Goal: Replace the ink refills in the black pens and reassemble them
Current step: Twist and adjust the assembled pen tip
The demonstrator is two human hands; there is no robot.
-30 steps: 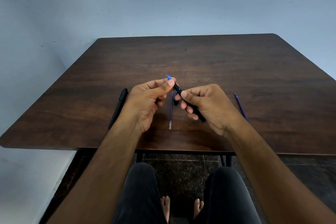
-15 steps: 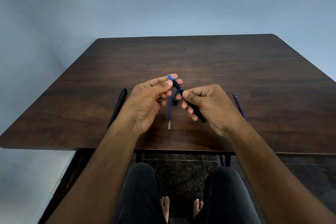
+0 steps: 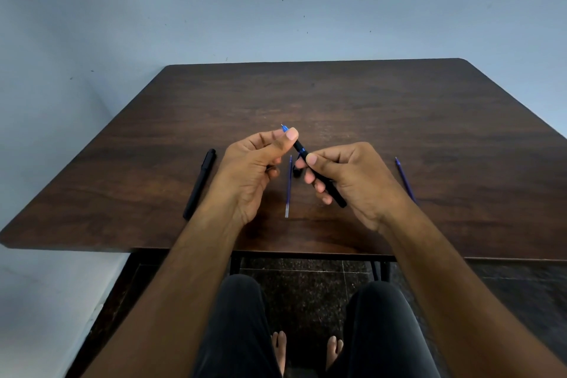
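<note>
A black pen barrel [image 3: 329, 189] slants across my right hand [image 3: 352, 181], which grips it above the table. A blue refill tip [image 3: 284, 128] sticks out of the barrel's upper end, where the thumb and forefinger of my left hand [image 3: 254, 169] pinch the front section of the pen. Between my hands, a loose blue refill [image 3: 288, 187] lies on the dark wooden table [image 3: 337, 95]. Beside that refill sits a small black part [image 3: 297, 173], mostly hidden by my fingers. A capped black pen [image 3: 200, 182] lies left of my left hand. Another blue refill [image 3: 405, 179] lies to the right.
The table's near edge [image 3: 276, 250] runs just above my knees, with a metal frame under it. A pale blue wall stands behind and to the left of the table. My bare feet rest on the dark floor below.
My left thumb and forefinger have closed again on the pen's front end after loosening half a second ago. The right hand and barrel have hardly moved.
</note>
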